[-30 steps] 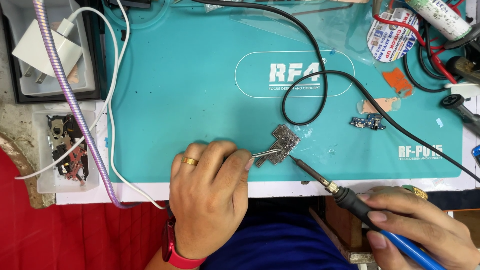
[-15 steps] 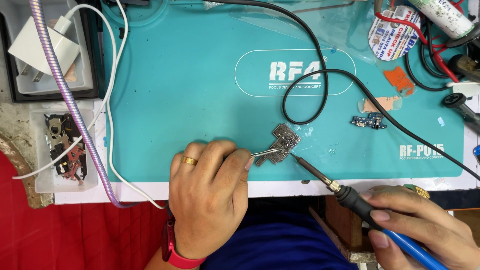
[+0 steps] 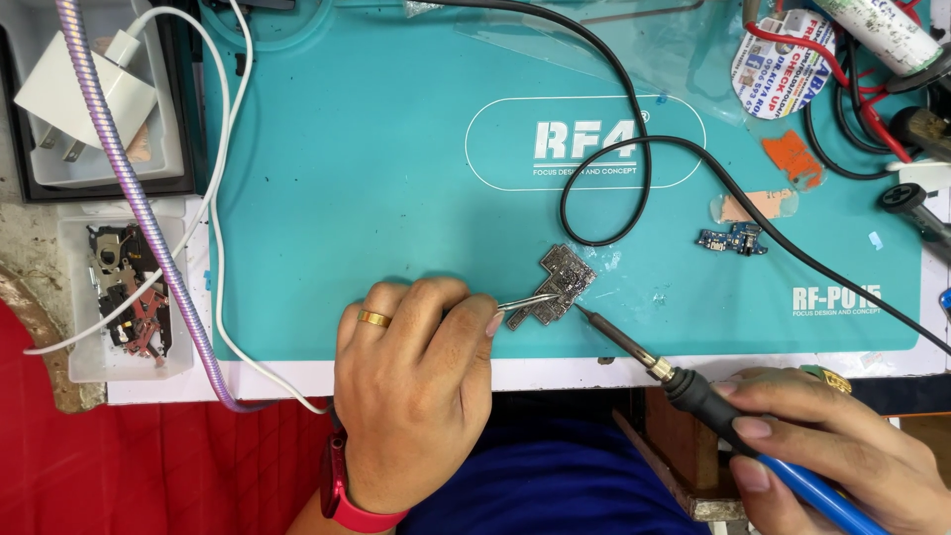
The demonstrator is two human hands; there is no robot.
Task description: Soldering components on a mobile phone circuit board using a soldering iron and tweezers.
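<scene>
1. My left hand [image 3: 416,396] rests on the near edge of the teal silicone work mat [image 3: 376,178], fingers drawn together and clamped on a pair of thin steel tweezers [image 3: 525,301]. A gold ring sits on 1 finger and a red wrist band [image 3: 342,490] on the wrist.
2. The tweezer tips touch the near-left edge of the small, silvery, irregularly stepped circuit board [image 3: 557,285], pinning it flat on the mat, near the mat's front edge and right of centre.
3. My right hand [image 3: 832,451] is closed around the blue-and-black handle of a soldering iron [image 3: 693,386], held like a pen below the table edge.
4. The iron's slender metal tip [image 3: 584,315] sits at the board's near-right corner; whether it actually touches the metal I cannot tell.
5. Progress, as I judge it: the board is positioned and steadied, the tool is presented to it, and the heating work at that corner appears to be in hand rather than finished. No part has been lifted off; the shields look in place.
6. The board's appearance: dull grey, covered with small rectangular metal cans, lying flat, with pale specks scattered on the mat just beside it.
7. A black cable [image 3: 634,149] loops just behind the board; a small blue connector board [image 3: 731,241] lies apart to the right.
</scene>
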